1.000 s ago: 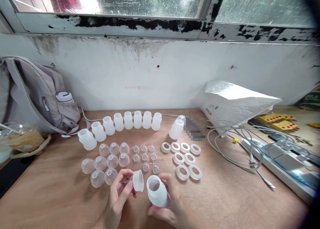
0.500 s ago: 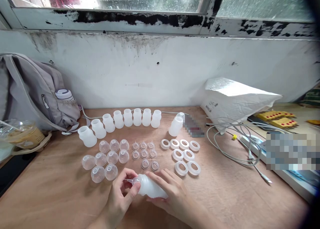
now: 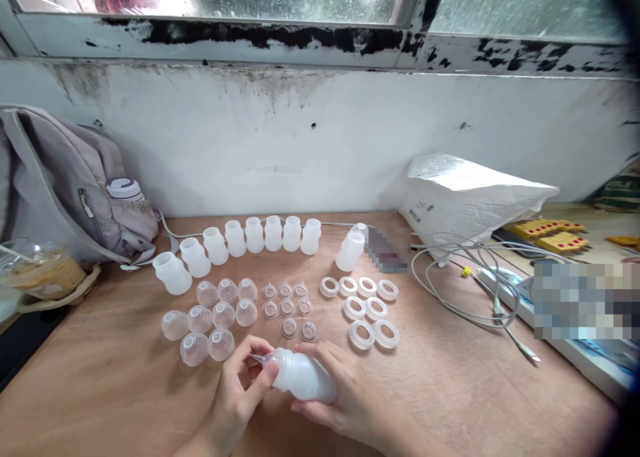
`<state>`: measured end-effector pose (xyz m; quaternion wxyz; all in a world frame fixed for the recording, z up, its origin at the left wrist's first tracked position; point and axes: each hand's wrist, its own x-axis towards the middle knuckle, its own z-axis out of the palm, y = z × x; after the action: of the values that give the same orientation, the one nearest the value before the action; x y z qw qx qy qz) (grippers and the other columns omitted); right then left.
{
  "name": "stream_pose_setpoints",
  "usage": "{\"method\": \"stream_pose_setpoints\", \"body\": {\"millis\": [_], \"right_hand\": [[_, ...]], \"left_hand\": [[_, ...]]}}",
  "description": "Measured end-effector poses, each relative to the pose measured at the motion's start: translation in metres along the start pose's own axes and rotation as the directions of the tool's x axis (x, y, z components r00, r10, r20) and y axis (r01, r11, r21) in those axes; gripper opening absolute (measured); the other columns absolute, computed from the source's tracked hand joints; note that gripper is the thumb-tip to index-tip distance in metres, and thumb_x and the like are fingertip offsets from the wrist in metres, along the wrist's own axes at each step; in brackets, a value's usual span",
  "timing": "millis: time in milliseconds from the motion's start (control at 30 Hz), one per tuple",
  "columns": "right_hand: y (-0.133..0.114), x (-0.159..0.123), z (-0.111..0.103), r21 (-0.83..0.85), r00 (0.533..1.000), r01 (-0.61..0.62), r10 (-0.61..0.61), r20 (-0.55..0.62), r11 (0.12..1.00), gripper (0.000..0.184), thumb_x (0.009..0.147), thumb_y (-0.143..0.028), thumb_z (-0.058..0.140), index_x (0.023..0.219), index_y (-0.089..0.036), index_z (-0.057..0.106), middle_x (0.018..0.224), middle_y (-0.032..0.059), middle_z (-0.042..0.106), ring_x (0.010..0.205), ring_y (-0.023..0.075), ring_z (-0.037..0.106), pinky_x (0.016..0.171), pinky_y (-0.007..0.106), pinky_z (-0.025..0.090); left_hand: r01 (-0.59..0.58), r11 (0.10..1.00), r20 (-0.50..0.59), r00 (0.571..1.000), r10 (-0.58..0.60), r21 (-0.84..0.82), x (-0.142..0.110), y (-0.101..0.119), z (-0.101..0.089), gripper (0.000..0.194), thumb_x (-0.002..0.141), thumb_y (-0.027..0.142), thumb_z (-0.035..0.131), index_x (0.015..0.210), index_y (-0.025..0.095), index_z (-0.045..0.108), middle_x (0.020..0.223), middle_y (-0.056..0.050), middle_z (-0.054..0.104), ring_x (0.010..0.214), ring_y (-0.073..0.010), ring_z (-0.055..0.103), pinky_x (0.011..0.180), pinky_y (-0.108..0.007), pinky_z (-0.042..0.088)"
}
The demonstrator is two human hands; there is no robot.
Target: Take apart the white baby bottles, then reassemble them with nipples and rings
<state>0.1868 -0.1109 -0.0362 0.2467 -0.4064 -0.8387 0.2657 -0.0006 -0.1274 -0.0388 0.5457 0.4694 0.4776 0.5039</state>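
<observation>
A translucent white bottle (image 3: pixel 306 377) lies tilted on its side between my hands, its ribbed neck facing left. My right hand (image 3: pixel 345 394) is wrapped around the body from the right. With thumb and fingers, my left hand (image 3: pixel 249 380) pinches a clear pointed nipple (image 3: pixel 267 359) at the bottle's mouth. Just beyond are several spare clear nipples (image 3: pixel 287 307) in short rows. Clear dome caps (image 3: pixel 223 316) stand to their left, and white screw rings (image 3: pixel 361 335) lie to their right.
Open bottles (image 3: pixel 254 235) line the back, with one capped bottle (image 3: pixel 351 247) farther right. A backpack (image 3: pixel 65 177) and a drink cup (image 3: pixel 43 270) stand at left. Coiled cables (image 3: pixel 465 310), a white bag (image 3: pixel 465 194) and a power strip (image 3: pixel 560 350) occupy the right side.
My right hand's fingers have drawn back a little along the bottle, showing more of its body. My left hand keeps its pinch on the nipple. The view has shifted slightly.
</observation>
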Motion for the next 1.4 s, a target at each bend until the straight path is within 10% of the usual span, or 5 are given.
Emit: {"method": "stream_pose_setpoints", "body": {"millis": [1067, 1233, 1400], "right_hand": [[-0.003, 0.000, 0.013, -0.352, 0.965, 0.196, -0.244, -0.097, 0.915, 0.046, 0.074, -0.036, 0.063, 0.113, -0.014, 0.053, 0.085, 0.0091, 0.063, 0.071, 0.0219, 0.056, 0.064, 0.035, 0.043], [-0.005, 0.001, 0.010, -0.080, 0.997, 0.047, -0.051, -0.057, 0.996, 0.052, 0.066, -0.043, 0.068, 0.110, -0.018, 0.053, 0.091, 0.0074, 0.064, 0.077, 0.0203, 0.060, 0.067, 0.030, 0.047], [-0.001, 0.003, 0.005, -0.176, 0.984, -0.032, 0.000, -0.180, 0.984, 0.048, 0.066, -0.029, 0.069, 0.111, -0.018, 0.053, 0.093, 0.0078, 0.064, 0.080, 0.0228, 0.061, 0.069, 0.033, 0.048]], "left_hand": [[0.027, 0.875, 0.113, 0.989, -0.093, 0.483, 0.006, -0.007, -0.006, 0.050, 0.084, 0.055, 0.031, 0.052, 0.018, 0.034, 0.051, 0.003, 0.031, 0.050, -0.0108, 0.032, 0.048, -0.022, 0.023], [-0.001, 0.934, 0.081, 0.996, -0.030, 0.358, 0.004, -0.014, -0.009, 0.035, 0.081, 0.048, 0.046, 0.064, 0.018, 0.040, 0.056, 0.005, 0.034, 0.051, -0.0093, 0.033, 0.048, -0.020, 0.026], [-0.078, 0.991, 0.088, 0.994, 0.069, 0.110, 0.007, -0.004, -0.009, 0.022, 0.074, 0.030, 0.058, 0.092, 0.018, 0.060, 0.095, -0.005, 0.051, 0.081, -0.0163, 0.049, 0.066, -0.023, 0.041]]}}
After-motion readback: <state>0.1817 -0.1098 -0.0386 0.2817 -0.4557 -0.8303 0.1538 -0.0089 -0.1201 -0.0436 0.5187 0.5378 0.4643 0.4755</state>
